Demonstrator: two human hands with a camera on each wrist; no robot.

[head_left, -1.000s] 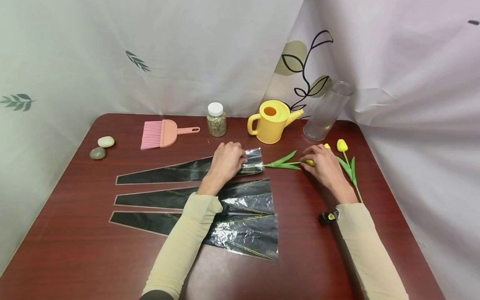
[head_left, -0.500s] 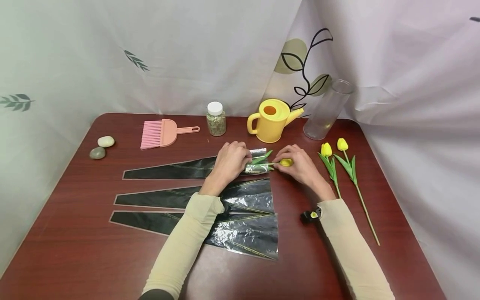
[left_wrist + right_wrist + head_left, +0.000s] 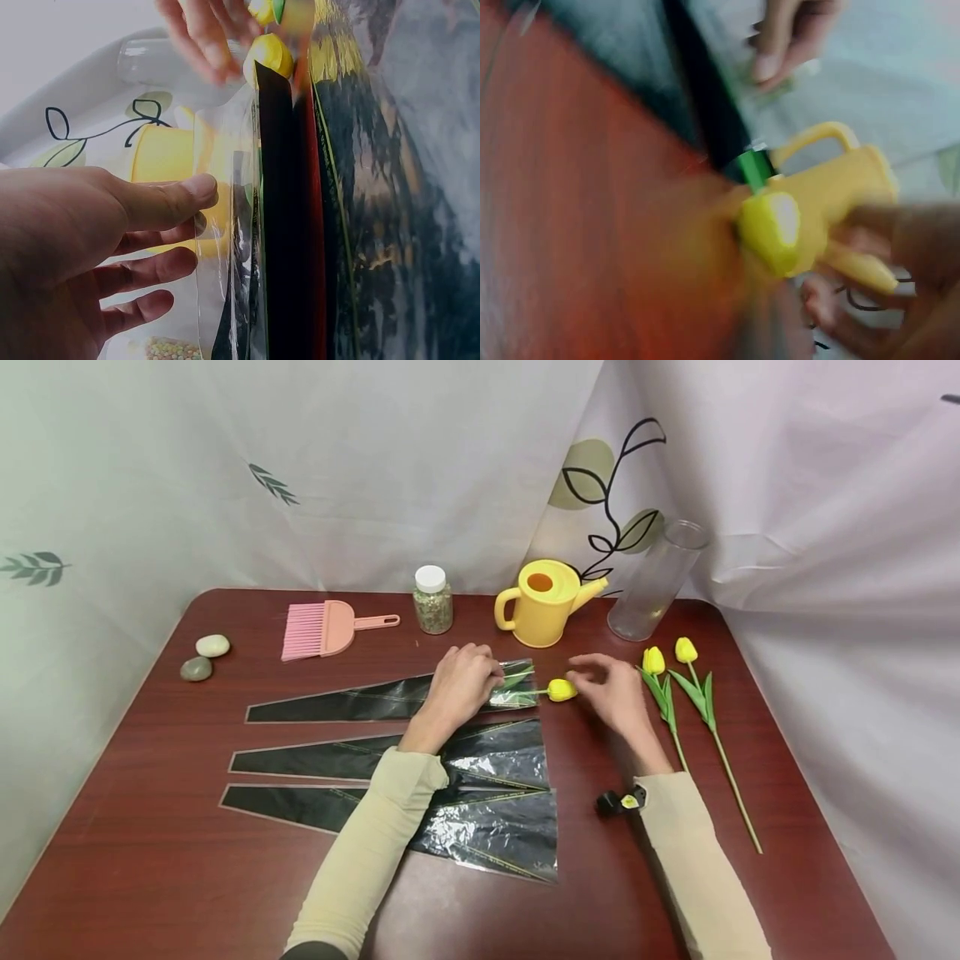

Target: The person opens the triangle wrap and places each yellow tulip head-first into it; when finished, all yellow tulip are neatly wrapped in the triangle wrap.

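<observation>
- The left hand [image 3: 459, 683] pinches the clear film edge of the top sleeve [image 3: 337, 703] between thumb and fingers; the right hand [image 3: 611, 689] is spread loosely, fingers bent but gripping nothing.
- The sleeved tulip [image 3: 562, 691] lies between the 2 hands: leaves show through the film near the left fingertips, while the yellow bloom pokes out past the sleeve's wide mouth, just beside the right fingertips.
- If the left pinch slackens, the thin film would probably fall shut on the leaves and make the stem hard to shift.
- A push on the bloom alone could bend the stem or fold a leaf back, since the leaves spread wider than the stalk and may catch the film.
- Too hard a pull by the left hand might crease or split the sleeve.
- The left forearm crosses the 2 lower sleeves, the middle sleeve [image 3: 495, 752] and the bottom sleeve [image 3: 495, 831]; dragging it could skew them on the surface [image 3: 600, 902].
- The left hand hides part of the sleeve, so how deep the stem reaches cannot be told.
- The right wrist view is blurred; whether a right fingertip touches the bloom is unclear.
</observation>
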